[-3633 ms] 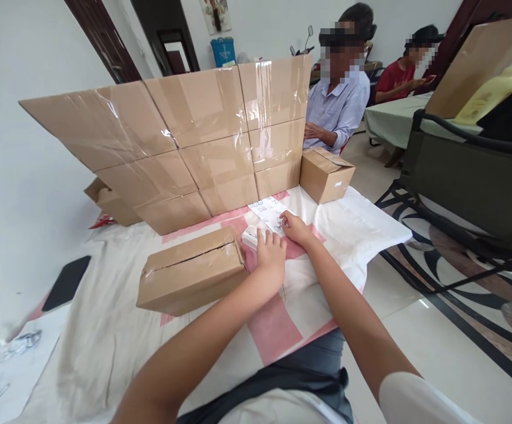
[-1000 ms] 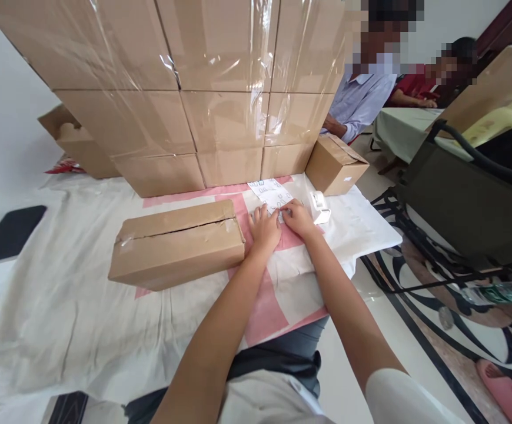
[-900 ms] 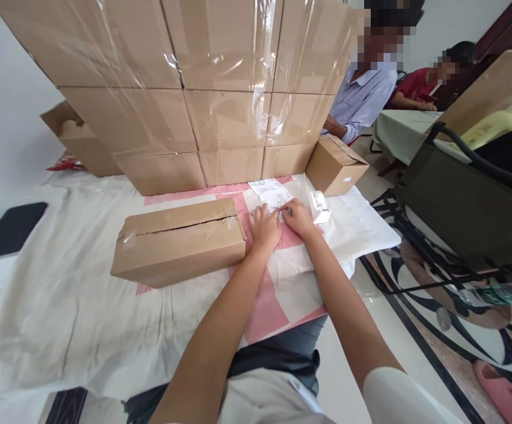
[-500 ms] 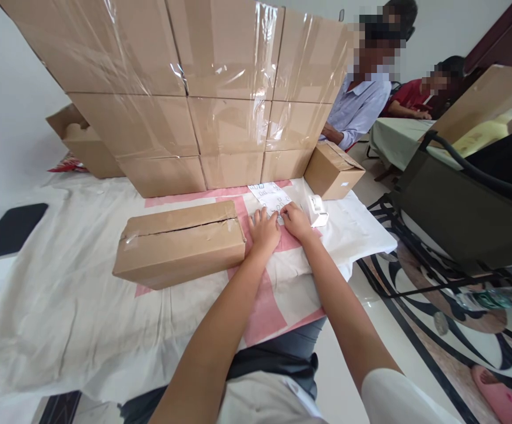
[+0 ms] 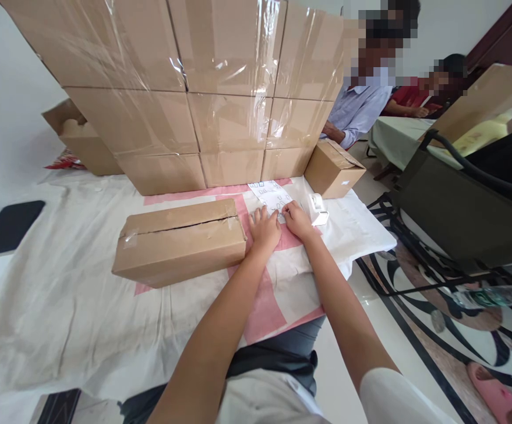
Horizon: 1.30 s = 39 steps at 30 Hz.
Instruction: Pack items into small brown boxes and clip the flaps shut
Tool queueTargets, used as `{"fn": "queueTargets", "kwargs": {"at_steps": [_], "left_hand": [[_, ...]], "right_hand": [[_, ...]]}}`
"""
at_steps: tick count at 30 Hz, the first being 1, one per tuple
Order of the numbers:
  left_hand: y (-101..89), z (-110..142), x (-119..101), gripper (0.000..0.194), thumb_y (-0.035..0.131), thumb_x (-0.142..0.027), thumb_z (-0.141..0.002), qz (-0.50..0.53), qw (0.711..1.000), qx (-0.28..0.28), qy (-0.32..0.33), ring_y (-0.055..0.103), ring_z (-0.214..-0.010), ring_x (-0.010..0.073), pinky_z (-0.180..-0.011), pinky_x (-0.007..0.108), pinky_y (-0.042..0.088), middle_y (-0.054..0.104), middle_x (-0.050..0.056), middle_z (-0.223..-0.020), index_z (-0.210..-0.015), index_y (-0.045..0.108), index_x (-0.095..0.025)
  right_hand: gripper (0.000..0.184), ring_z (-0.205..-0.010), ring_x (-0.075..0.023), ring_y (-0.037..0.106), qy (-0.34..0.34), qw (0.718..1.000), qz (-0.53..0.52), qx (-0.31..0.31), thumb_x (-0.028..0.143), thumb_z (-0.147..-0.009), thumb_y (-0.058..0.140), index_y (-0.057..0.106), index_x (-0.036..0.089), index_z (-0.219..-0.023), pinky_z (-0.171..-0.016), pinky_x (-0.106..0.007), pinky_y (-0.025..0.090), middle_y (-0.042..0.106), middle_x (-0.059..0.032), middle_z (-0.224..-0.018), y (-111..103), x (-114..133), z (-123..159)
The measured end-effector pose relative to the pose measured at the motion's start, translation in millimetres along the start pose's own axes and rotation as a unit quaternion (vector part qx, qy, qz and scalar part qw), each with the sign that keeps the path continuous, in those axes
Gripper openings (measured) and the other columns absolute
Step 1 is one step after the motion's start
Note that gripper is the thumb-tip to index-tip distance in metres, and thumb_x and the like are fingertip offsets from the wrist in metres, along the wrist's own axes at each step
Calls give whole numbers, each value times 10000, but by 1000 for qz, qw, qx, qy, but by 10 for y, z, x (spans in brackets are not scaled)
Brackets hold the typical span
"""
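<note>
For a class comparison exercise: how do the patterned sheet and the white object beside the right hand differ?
The patterned sheet lies flat; the white object stands raised. The patterned sheet bears small outlined shapes; the white object shows none. Both are mainly white.

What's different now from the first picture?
The white tape dispenser went from left of the drawn-on paper to its right, beside the right hand. The left hand moved from beside the dispenser to the paper's near edge. The paper and long cardboard box stayed put.
</note>
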State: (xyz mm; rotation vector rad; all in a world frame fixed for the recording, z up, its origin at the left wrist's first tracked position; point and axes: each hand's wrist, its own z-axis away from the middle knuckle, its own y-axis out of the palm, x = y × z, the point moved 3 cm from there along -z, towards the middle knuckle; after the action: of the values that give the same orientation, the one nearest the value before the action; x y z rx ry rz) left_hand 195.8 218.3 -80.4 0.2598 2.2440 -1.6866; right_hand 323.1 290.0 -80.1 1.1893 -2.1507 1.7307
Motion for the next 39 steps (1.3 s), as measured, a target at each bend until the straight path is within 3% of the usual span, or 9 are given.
{"fn": "queueTargets", "kwargs": {"at_steps": [10, 24, 34, 39], "left_hand": [[21, -15, 8, 449, 444, -301, -988, 7, 1000, -3, 1, 375, -1449, 319, -1198, 577, 284, 453, 72, -1591, -1398, 623, -332], [55, -7, 27, 440, 435, -309, -995, 12, 1000, -17, 13, 378, -1450, 315, -1196, 566, 286, 452, 64, -1590, -1391, 623, -343], [17, 5, 21, 421, 487, -320, -984, 33, 999, -39, 13, 335, -1470, 340, -1196, 551, 279, 428, 65, -1599, -1379, 630, -318], [-51, 0, 1, 351, 533, -376, -985, 58, 997, -54, 19, 408, -1401, 315, -1163, 523, 309, 500, 60, -1536, -1308, 657, -314]], "right_hand": [[100, -907, -260, 587, -5, 998, -65, -25, 205, -908, 436, 534, 209, -890, -895, -432, 482, 584, -113, -1025, -21, -29, 11], [117, -867, -234, 555, -1, 988, -140, -59, 303, -902, 462, 540, 216, -888, -863, -401, 480, 586, -79, -957, -77, -61, 11], [151, -832, -221, 540, 7, 984, -171, -58, 356, -893, 485, 544, 218, -879, -850, -395, 458, 584, -59, -928, -84, -56, 17], [153, -835, -217, 530, -1, 981, -189, -45, 369, -885, 507, 537, 219, -880, -836, -381, 450, 563, -47, -913, -91, 7, 27]]}}
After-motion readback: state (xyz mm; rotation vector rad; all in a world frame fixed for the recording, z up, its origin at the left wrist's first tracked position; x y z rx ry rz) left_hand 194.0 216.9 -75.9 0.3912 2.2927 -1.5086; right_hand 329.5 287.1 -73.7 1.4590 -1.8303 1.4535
